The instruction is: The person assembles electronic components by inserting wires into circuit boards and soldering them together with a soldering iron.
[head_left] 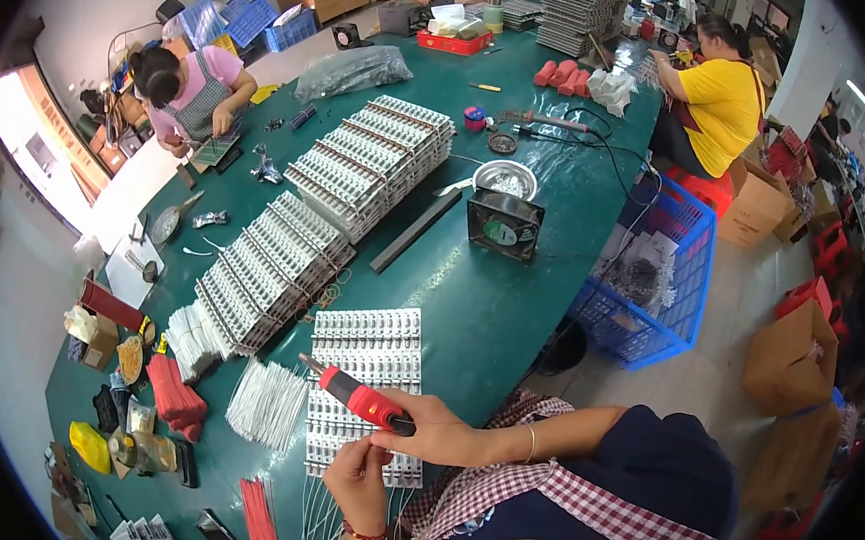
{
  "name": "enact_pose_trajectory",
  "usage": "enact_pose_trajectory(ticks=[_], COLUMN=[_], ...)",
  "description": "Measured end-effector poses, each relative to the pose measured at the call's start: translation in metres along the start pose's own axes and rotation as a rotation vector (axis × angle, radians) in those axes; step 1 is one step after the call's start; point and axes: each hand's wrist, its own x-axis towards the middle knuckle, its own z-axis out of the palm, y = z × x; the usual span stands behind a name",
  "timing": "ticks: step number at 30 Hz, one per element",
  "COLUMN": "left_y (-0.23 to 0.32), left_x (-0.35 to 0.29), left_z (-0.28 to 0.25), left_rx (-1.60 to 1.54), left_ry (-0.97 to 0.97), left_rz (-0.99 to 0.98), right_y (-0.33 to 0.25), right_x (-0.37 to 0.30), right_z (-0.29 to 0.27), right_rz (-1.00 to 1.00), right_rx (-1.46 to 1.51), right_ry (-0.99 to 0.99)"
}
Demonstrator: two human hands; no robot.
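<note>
My right hand (436,431) is wrapped round a red and black hand tool (368,402) with a narrow metal tip that points up and left. Beneath the tool lies a white panel (367,346) with rows of small parts; thin white wires (321,508) trail from its near edge. My left hand (355,483) is closed in a pinch over the near part of this panel, just below the right hand. What its fingertips hold is too small to make out. To the left of the panel is a bundle of white wires (267,406), and nearer to me a red bundle (258,512).
Stacks of white panels (272,269) stand beyond my work on the green table (468,338). A black fan (505,225), a metal bowl (506,178) and a corded soldering iron (553,122) lie ahead. A blue crate (687,288) is at right. Other people sit around the table.
</note>
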Motion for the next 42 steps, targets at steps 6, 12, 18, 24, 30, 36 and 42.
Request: enact_pose_trajectory(ticks=[6, 12, 18, 24, 30, 36, 42], left_y=[0.006, -0.002, 0.005, -0.002, -0.004, 0.003, -0.001], left_x=[0.003, 0.001, 0.005, -0.007, -0.019, -0.016, -0.038], left_z=[0.005, 0.001, -0.012, -0.014, -0.008, -0.007, -0.011], left_rx=[0.106, -0.141, -0.445, -0.477, -0.423, -0.002, 0.128], left_ry=[0.023, -0.068, -0.201, -0.119, 0.052, 0.110, 0.222], left_rz=[0.122, -0.099, -0.508, -0.383, -0.316, -0.055, 0.029], right_y=[-0.002, 0.001, 0.010, -0.005, 0.005, -0.001, 0.003], right_x=[0.002, 0.000, -0.001, -0.003, -0.007, -0.011, -0.014], right_z=[-0.003, -0.007, -0.006, -0.002, 0.008, 0.004, 0.017], right_rz=[-0.007, -0.008, -0.037, -0.003, 0.004, -0.032, -0.048], right_rx=[-0.012, -0.081, -0.080, -0.078, -0.114, -0.115, -0.187], right_ry=[0.013, -0.037, -0.099, -0.193, -0.171, -0.189, -0.188])
